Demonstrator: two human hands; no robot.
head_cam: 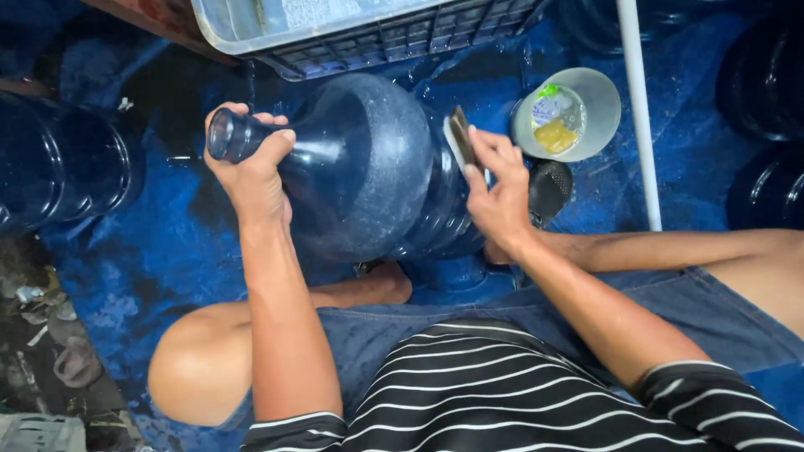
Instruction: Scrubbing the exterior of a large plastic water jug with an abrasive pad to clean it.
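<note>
Blue water jug lies on its side across the wet floor before my knees. My left hand grips its neck, closed tight. My right hand presses a scrub pad against the ribbed side. Small tub sits just beyond.
</note>
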